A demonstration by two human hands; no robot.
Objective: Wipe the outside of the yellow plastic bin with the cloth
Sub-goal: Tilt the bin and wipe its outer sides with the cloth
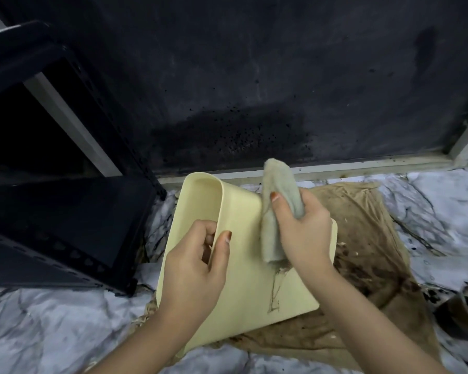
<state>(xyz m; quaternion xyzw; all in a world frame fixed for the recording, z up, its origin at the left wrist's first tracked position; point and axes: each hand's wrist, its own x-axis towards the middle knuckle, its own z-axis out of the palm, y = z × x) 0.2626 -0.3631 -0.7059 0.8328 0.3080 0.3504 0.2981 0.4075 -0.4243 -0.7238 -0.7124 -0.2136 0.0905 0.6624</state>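
Observation:
The pale yellow plastic bin [243,295] lies tilted on its side in the middle of the head view, its open mouth facing left. My left hand [197,265] grips its rim, thumb on the outside wall, fingers inside. My right hand [303,230] is closed around a rolled greyish cloth [277,190], which presses against the bin's outer wall near its upper right. A thin brown dirt streak marks the outer wall below the cloth.
A stained brown sheet [368,238] lies under the bin on a marble-patterned floor [52,325]. A black metal shelf [65,217] stands at left, a dark wall [254,76] behind. A dark round pot [465,311] sits at the right edge.

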